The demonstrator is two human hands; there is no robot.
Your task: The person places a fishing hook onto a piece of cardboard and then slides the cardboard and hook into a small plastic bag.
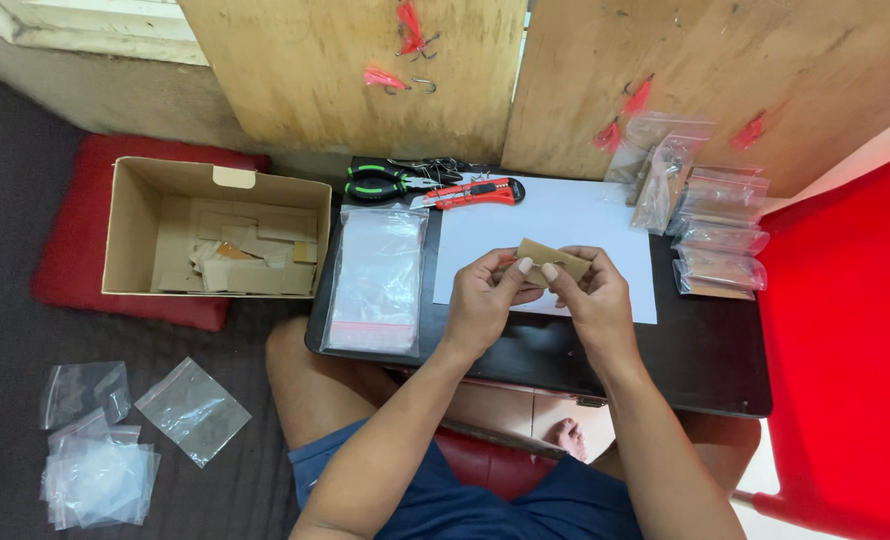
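A small brown cardboard piece [550, 256] is pinched between both of my hands above a white sheet of paper [565, 220] on a black lap table [705, 360]. My left hand [485, 300] grips its left end with thumb and fingers. My right hand [590, 295] holds its right end. Part of the card is hidden behind my fingers.
A stack of clear zip bags [377, 280] lies left of the paper. Green-handled pliers [385, 183] and a red utility knife [475, 192] sit at the table's back. Filled bags [720, 215] pile at right. An open cardboard box [210, 230] of card scraps rests on a red cushion; loose bags [105, 450] lie on the floor.
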